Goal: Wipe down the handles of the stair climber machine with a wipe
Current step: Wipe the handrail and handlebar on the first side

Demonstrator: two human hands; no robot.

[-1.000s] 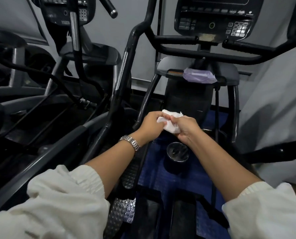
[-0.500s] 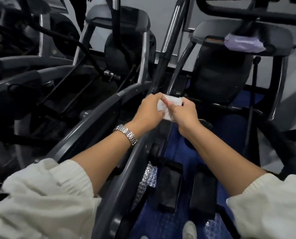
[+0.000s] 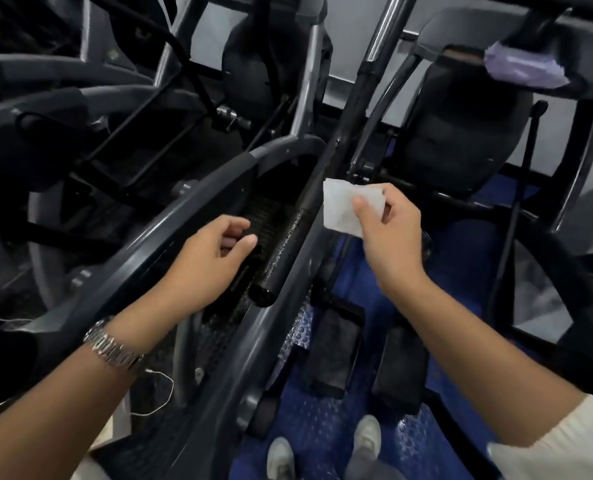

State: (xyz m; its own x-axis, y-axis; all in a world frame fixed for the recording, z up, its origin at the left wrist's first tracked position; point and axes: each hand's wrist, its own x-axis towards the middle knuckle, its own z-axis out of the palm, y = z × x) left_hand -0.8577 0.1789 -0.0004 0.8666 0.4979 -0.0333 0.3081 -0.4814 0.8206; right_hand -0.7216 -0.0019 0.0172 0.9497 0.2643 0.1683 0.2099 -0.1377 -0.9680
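Observation:
A black tubular handle (image 3: 290, 244) of the stair climber runs from its capped lower end near the centre up toward the top of the view. My right hand (image 3: 387, 233) pinches a white folded wipe (image 3: 340, 209) just right of the handle, close to it; contact cannot be told. Left of the handle's lower part hovers my left hand (image 3: 212, 258), fingers curled apart and holding nothing, with a metal watch on its wrist.
A purple wipe packet (image 3: 523, 67) lies on the machine's shelf at the upper right. Two black pedals (image 3: 336, 351) sit below over blue dotted flooring (image 3: 326, 431). My shoes (image 3: 366, 436) stand at the bottom. Another grey machine's curved frame (image 3: 170, 216) crowds the left.
My hands have come apart: the left let go of the wipe and dropped left of the handle, and the right keeps the wipe. The view has tilted further down.

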